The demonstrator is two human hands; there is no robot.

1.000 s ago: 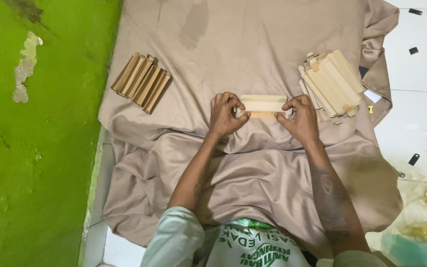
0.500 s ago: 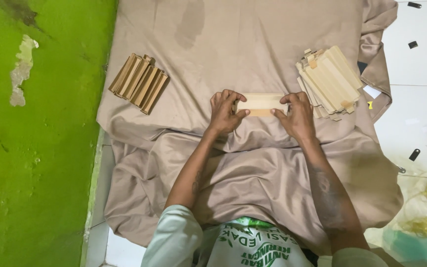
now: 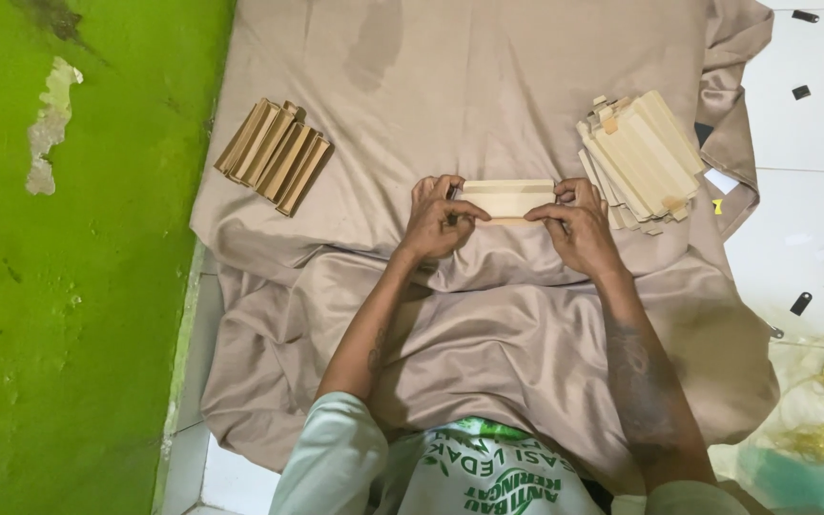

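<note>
- The left hand (image 3: 439,217) and right hand (image 3: 579,226) pinch opposite ends of a pale flat folded paper piece (image 3: 505,198), keeping it level.
- Finished brown stack (image 3: 274,155) lies at ten o'clock; pale unfolded pile (image 3: 643,160) at two, on beige cloth (image 3: 488,86).

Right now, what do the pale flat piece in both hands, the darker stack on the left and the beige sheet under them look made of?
Pale flat piece, held by left hand and right hand: probably paper or thin card, matte, crisp folded edges. Darker tan stack: likely kraft-type paper, matte. Beige sheet: woven fabric, slight sheen, soft creases.
</note>
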